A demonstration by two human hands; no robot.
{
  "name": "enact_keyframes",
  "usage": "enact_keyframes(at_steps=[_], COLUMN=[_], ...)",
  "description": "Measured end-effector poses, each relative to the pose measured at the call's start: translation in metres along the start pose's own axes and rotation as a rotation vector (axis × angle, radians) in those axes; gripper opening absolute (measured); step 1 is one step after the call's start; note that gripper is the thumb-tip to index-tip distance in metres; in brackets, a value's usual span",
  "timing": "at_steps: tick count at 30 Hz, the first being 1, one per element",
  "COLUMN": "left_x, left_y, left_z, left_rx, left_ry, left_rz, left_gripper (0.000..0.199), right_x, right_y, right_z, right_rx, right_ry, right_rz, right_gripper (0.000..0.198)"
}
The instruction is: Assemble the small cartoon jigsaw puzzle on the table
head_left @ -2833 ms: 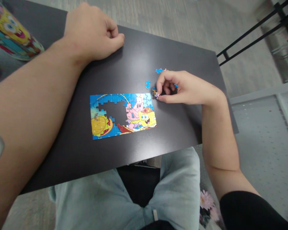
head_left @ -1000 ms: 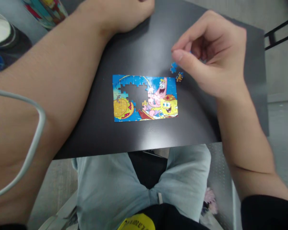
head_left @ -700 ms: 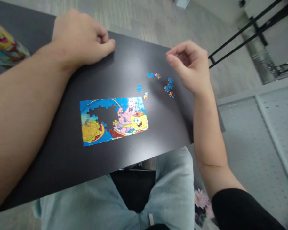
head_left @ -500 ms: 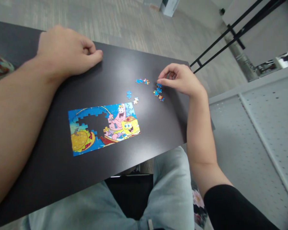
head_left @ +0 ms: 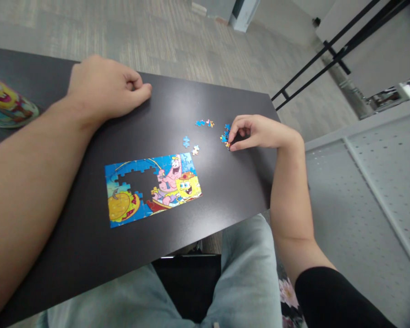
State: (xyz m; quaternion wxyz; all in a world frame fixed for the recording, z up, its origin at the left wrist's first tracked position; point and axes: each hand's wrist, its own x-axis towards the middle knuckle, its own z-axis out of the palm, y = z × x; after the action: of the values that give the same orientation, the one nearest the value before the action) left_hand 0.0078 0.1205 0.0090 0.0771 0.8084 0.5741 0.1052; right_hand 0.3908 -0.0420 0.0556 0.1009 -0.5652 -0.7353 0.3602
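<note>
A cartoon jigsaw puzzle [head_left: 123, 207] lies on the dark table [head_left: 164, 241], with an irregular gap in its upper middle. My right hand [head_left: 251, 131] is at the small cluster of loose puzzle pieces [head_left: 224, 138] to the right, its thumb and fingertips pinching the edge of the nearest piece. That piece is partly hidden by the fingers. Loosely curled, my left hand [head_left: 105, 86] rests near the far edge of the table with nothing visible in it. Between the puzzle and my right hand lie a blue piece [head_left: 186, 141] and a pale piece [head_left: 196, 150].
Two more loose pieces [head_left: 205, 123] lie farther back. A colourful cartoon-printed tin [head_left: 8, 102] stands at the far left behind my left forearm. A grey perforated panel [head_left: 369, 205] rises beyond the table's right end.
My right hand has come nearer along the loose cluster, from its far end to its near end. The left hand stays curled at the far edge. The whole view has shifted slightly.
</note>
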Motion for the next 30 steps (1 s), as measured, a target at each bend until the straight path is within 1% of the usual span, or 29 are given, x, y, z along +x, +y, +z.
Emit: enact_keyframes(at_steps=[2,6,10,13,16,20,25,27,30], left_x=[-0.001,-0.005,-0.006,-0.004,-0.003,-0.004,-0.004,-0.003,-0.002], left_y=[0.002,0.007,0.007,0.004,0.002,0.002,0.000,-0.002,-0.004], left_z=[-0.002,-0.005,-0.005,-0.002,-0.001,-0.001,0.000,0.000,-0.001], left_rx=[0.002,-0.045,-0.062,-0.060,-0.067,-0.031,-0.024,-0.028,-0.057], left_ry=[-0.006,-0.039,-0.058,-0.052,-0.036,-0.006,0.026,0.028,0.015], left_rz=[0.002,-0.046,-0.061,-0.045,-0.031,0.004,0.044,0.049,0.049], left_gripper=[0.062,0.059,0.062,0.065,0.065,0.064,0.070,0.072,0.075], right_x=[0.002,0.004,0.003,0.001,0.000,0.000,0.000,0.000,-0.001], right_y=[-0.004,-0.009,-0.009,-0.007,-0.008,-0.012,-0.015,-0.015,-0.014], right_z=[0.002,0.006,0.005,0.004,0.003,0.005,0.007,0.007,0.005], right_rx=[-0.007,-0.008,-0.010,-0.036,-0.055,-0.041,0.012,0.028,0.013], right_ry=[-0.018,-0.017,0.049,0.076,0.075,0.060,0.048,0.043,0.047], right_rz=[-0.022,-0.039,0.021,0.024,0.020,0.054,0.084,0.091,0.100], right_gripper=[0.036,0.030,0.040,0.043,0.041,0.043,0.040,0.042,0.050])
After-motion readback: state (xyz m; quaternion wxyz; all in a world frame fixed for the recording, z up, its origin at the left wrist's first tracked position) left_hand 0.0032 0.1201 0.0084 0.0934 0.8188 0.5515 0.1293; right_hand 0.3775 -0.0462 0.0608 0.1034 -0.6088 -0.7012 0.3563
